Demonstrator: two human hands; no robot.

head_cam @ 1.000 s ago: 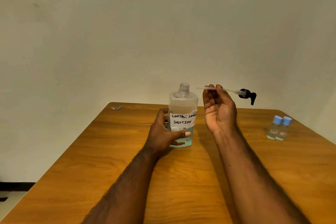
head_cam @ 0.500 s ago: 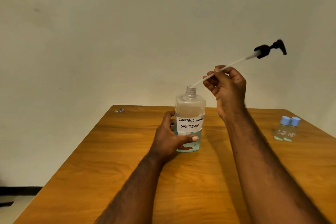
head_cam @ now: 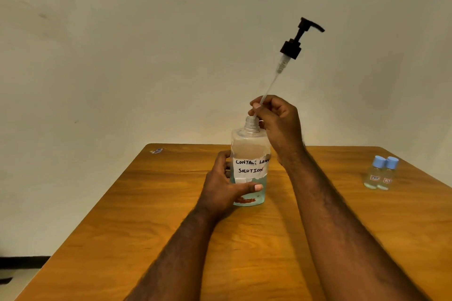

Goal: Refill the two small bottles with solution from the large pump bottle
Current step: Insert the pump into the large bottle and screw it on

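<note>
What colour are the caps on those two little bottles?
Light blue caps on both small bottles, seen in the head view.

Low, the left grip (head_cam: 223, 187) curls — higher, the right grip (head_cam: 277, 118) pinches.

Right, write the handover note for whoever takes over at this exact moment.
Left hand grips the large bottle, upright on the table, neck open.
Right hand pinches the tube of the pump, tilted, tip at the neck.
Small bottles stand capped, side by side, far right.
Done: pump is off the bottle.
Left: uncap both small bottles, fill them, close everything.
</note>
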